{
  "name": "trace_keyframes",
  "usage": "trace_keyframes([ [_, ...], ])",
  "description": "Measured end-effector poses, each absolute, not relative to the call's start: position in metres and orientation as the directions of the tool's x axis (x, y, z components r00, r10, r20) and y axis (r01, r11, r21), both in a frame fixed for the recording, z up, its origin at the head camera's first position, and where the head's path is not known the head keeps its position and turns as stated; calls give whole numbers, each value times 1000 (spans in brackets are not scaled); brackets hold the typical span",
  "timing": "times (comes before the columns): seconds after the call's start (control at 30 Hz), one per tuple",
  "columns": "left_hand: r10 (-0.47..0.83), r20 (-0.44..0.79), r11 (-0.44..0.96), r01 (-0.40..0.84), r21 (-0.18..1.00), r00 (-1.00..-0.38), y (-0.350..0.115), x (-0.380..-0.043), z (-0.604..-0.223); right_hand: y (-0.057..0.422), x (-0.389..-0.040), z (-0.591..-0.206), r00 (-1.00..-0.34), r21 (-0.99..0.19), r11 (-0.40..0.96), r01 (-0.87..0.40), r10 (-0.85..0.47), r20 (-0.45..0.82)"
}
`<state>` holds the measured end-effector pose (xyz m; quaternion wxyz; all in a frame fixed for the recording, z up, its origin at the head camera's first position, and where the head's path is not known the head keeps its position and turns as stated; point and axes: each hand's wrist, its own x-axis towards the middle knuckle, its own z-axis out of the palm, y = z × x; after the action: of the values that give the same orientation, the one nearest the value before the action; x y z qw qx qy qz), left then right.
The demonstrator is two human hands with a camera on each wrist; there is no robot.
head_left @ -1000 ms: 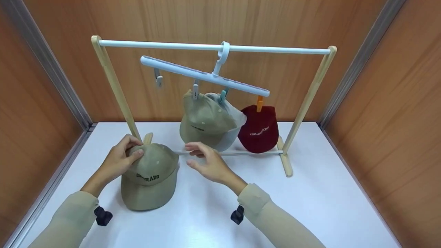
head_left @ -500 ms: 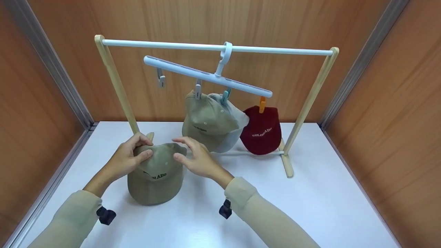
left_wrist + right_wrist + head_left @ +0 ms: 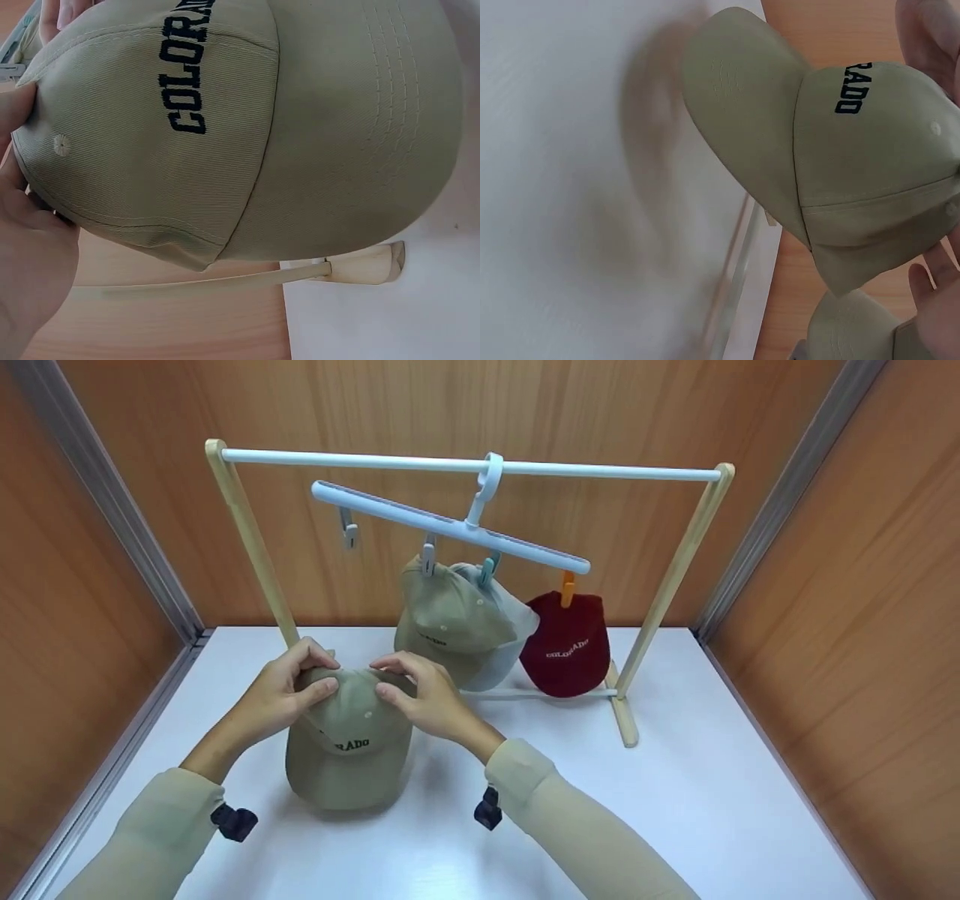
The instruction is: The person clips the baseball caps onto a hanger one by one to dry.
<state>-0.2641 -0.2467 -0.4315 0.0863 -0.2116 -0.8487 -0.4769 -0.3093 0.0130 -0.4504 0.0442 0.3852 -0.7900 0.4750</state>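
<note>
An olive-green baseball cap (image 3: pixel 349 772) with dark COLORADO lettering is held up over the white table, brim down and toward me. My left hand (image 3: pixel 281 694) pinches the left of its crown, thumb in front and fingers behind. On the crown's right side, my right hand (image 3: pixel 439 701) grips the fabric in the same way. The left wrist view shows the cap's front (image 3: pixel 217 142) and brim side-on. In the right wrist view the cap (image 3: pixel 877 157) casts a shadow on the table. Fingertips behind the crown are partly hidden.
Beyond the hands, a white hanger (image 3: pixel 420 519) tilts down to the right from the rack's bar (image 3: pixel 600 471). Clips hold another olive cap (image 3: pixel 442 622), a pale cap (image 3: pixel 517 622) and a dark red cap (image 3: pixel 566 652). A grey clip (image 3: pixel 349 534) hangs at the left with nothing in it.
My right hand has moved left onto the crown and now grips it. The left hand has shifted slightly right and up with the cap, whose brim has risen a little.
</note>
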Motion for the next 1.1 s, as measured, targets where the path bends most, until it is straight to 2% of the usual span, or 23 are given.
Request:
trace_keyframes([
  [0.33,223,357,491,421,763,-907,-247,-267,-419,13,-314,-437,-683,-705,202,-680,-525,508],
  [1.1,126,426,497,429,754,-896,-241,-271,-396,8,-316,-403,-694,-713,203,-672,-509,510],
])
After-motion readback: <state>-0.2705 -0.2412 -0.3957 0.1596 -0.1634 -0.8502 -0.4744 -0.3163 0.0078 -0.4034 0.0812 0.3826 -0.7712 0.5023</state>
